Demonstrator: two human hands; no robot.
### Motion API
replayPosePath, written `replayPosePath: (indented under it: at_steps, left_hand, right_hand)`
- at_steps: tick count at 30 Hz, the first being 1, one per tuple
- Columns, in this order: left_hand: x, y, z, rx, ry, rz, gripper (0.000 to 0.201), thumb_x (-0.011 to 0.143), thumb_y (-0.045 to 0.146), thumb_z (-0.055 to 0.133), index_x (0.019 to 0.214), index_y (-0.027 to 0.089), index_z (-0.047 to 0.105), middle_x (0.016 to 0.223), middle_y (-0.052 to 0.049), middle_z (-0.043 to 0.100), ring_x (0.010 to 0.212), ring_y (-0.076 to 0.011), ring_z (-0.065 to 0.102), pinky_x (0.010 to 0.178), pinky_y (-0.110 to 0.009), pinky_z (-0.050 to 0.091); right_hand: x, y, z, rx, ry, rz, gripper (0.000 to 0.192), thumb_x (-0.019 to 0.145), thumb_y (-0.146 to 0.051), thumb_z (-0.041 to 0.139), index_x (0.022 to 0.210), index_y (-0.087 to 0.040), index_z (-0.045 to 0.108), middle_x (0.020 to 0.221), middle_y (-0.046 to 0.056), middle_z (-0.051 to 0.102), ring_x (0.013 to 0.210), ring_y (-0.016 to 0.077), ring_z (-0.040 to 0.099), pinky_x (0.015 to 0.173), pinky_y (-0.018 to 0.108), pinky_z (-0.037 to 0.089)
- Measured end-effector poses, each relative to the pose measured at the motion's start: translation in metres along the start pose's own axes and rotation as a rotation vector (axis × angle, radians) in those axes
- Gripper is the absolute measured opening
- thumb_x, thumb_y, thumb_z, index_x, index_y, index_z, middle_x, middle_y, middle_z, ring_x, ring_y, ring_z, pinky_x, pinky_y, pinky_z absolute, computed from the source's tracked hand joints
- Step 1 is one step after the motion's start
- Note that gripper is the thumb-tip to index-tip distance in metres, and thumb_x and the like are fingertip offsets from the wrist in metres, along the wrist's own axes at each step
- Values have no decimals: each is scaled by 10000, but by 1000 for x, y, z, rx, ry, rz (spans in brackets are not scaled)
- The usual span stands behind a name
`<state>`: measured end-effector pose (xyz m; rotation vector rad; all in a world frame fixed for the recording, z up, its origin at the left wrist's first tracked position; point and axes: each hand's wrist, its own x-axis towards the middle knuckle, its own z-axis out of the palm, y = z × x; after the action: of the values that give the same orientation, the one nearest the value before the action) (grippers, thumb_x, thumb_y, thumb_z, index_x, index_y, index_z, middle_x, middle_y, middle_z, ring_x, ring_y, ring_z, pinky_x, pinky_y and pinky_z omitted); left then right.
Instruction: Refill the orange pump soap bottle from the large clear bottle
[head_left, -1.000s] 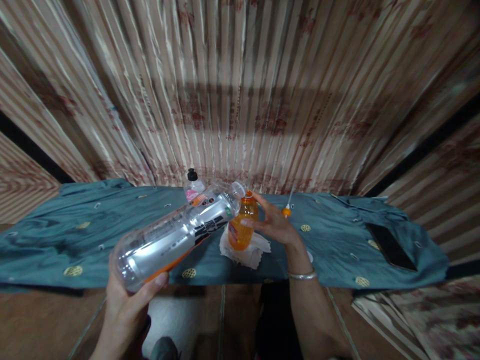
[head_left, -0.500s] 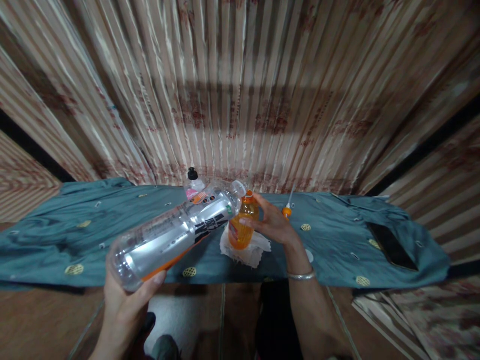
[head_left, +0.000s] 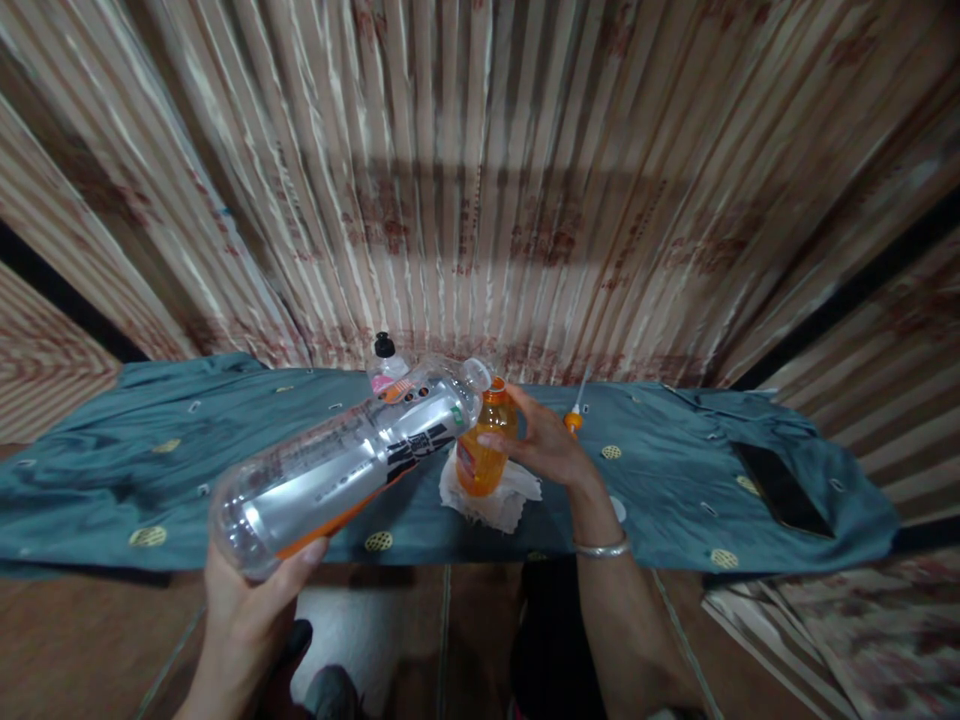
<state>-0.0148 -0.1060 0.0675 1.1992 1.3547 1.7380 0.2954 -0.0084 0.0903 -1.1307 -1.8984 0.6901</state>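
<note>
My left hand (head_left: 259, 600) grips the base of a large clear plastic bottle (head_left: 345, 470) with a silver and orange label. That bottle leans well over, its white-rimmed mouth up against the neck of a small orange bottle (head_left: 484, 455). Around the orange bottle's upper part are the fingers of my right hand (head_left: 544, 440), which wears a silver bangle. The orange bottle stands tilted on a crumpled white tissue (head_left: 510, 505). Whether liquid runs between the two mouths I cannot make out.
A pump top (head_left: 574, 420) with an orange collar and thin tube lies right of my hand. A black-capped bottle (head_left: 385, 362) with a pink label stands behind. A black phone (head_left: 780, 490) lies at the right on the green cloth (head_left: 247, 430). A striped curtain (head_left: 450, 200) hangs behind.
Both hands and both bottles keep nearly the same pose. The base of the large bottle has shifted very slightly to the left.
</note>
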Motion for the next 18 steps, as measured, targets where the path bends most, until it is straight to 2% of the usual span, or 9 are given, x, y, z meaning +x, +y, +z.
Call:
replayPosePath:
  at_steps: [6,12,16,18]
  left_hand:
    - [1,2,-1,-58,6,-52,816,528,400,963,1283,259,686,1266,-79,714,1248,-383,659,1181,-557,462]
    - [-2,5,4,-74,40,-62,802,494,466,964,1230,267,715,1151,-69,757,1163,-392,706,1144,-568,503]
    - [-4,8,7,-65,40,-55,780,522,472,960,1231,265,711,1215,-78,746,1220,-402,686,1182,-580,463]
    - [-3,7,6,-82,23,-48,803,531,447,962,1262,257,688,1262,-88,734,1259,-404,669,1174,-572,474]
  right_hand:
    - [-1,1,0,1,3,5,589,841,-511,792,1355,-252,667,1333,84,745,1267,333,685,1083,465,537]
    - [-1,2,0,-6,3,43,653,824,-496,820,1409,-269,637,1364,78,740,1295,336,674,1107,486,529]
    - [-2,5,0,-9,12,82,746,810,-525,828,1464,-254,591,1438,102,696,1346,351,640,1160,533,485]
    - [-2,6,0,1,8,71,734,825,-528,814,1468,-257,585,1445,99,690,1344,345,642,1164,528,481]
